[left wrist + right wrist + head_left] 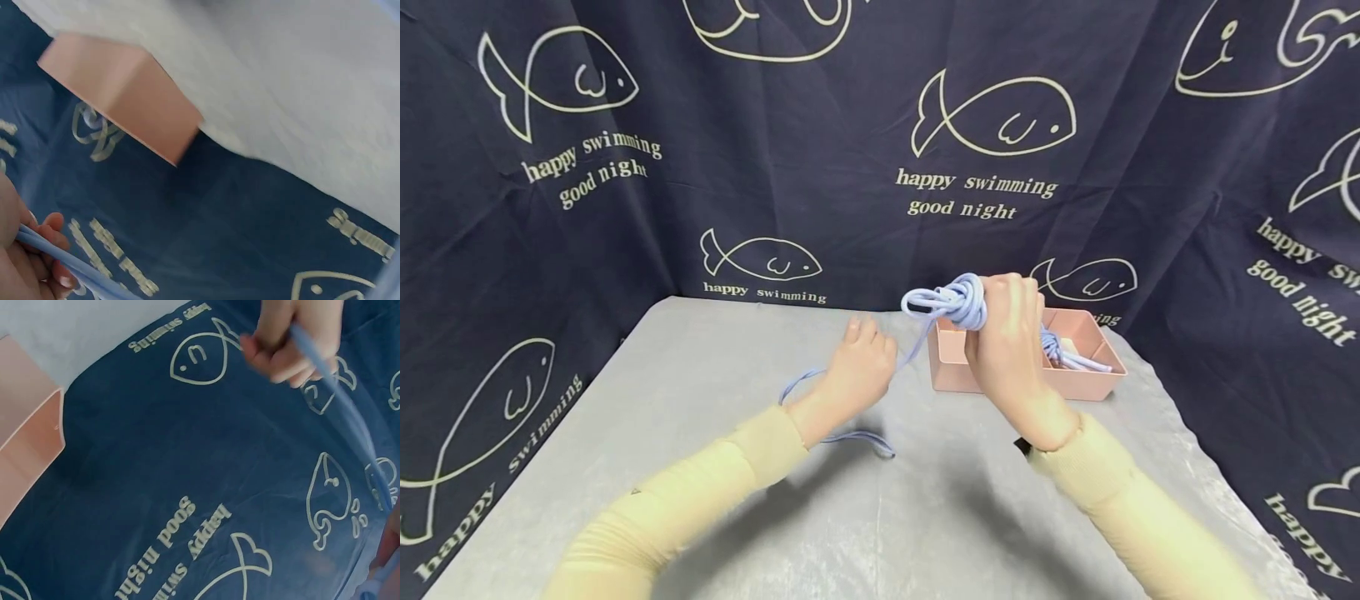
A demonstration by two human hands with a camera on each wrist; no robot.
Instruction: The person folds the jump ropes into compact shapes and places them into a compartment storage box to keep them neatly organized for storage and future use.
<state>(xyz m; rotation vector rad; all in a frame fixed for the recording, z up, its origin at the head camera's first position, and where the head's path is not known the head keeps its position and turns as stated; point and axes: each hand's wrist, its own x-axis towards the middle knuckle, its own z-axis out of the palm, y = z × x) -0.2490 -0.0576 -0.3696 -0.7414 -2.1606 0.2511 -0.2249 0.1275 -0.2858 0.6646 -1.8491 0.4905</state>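
Note:
A light blue cord [964, 302] is wound into a bundle with a loop sticking out to its left. My right hand [1009, 342] grips this bundle above the table, in front of the pink box. From the bundle a length of cord runs down to my left hand [859, 367], whose curled fingers hold it. In the left wrist view the doubled cord [75, 265] passes through the fingers. Its tail [865, 437] hangs past the left wrist, over the grey tabletop. The right wrist view has the cord [344, 394] stretched between both hands.
The pink divided box [1030, 383] stands at the table's back right, partly hidden by my right hand. Another blue cord bundle [1063, 350] lies in its right part. A dark blue curtain [850, 167] with fish prints surrounds the grey table [715, 350] at the back and sides.

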